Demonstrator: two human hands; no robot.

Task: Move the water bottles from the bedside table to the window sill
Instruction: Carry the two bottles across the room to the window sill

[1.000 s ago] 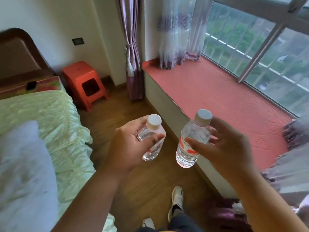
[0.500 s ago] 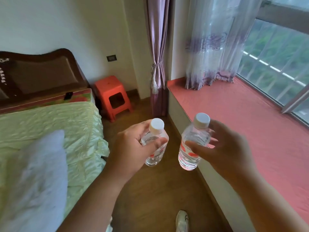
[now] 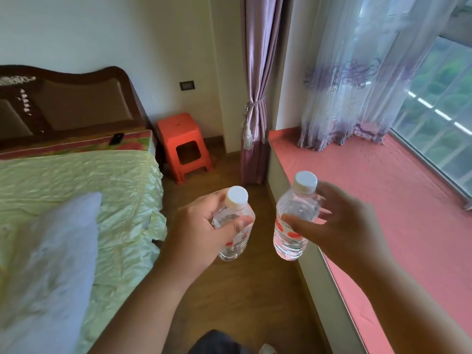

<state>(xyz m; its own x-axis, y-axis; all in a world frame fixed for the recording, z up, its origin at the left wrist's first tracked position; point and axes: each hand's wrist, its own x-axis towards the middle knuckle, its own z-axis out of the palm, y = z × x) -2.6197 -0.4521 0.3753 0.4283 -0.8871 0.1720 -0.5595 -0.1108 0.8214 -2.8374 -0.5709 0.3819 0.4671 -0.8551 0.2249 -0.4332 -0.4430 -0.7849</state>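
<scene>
Head view looks down a strip of wooden floor (image 3: 229, 297) that runs between the bed (image 3: 76, 190) on the left and the window sill (image 3: 383, 205) on the right. The sill's near edge runs from the purple curtain (image 3: 258, 98) at the far end toward the lower right, and its red top lies bare from the sheer curtain (image 3: 357, 93) forward. At the far end of the floor strip an orange stool (image 3: 185, 146) stands between the bed's corner and the purple curtain. A white pillow (image 3: 51, 264) lies on the near left part of the bed, and a small dark object (image 3: 116, 138) rests on the mattress edge below the headboard (image 3: 69, 100).

The left hand (image 3: 196, 233) has its grip curled round the left bottle (image 3: 236, 226), thumb across the front of the clear body and fingers behind, below the white cap. The bottle is upright and over the floor. The right hand (image 3: 339, 226) pinches the right bottle (image 3: 293, 221) between thumb on the label and fingers spread behind the shoulder; this bottle is upright too, just left of the sill's edge and above the sill's white side. The two bottles are near one another but apart. Both forearms reach forward from the bottom of the frame, the right one crossing over the sill's near part.
</scene>
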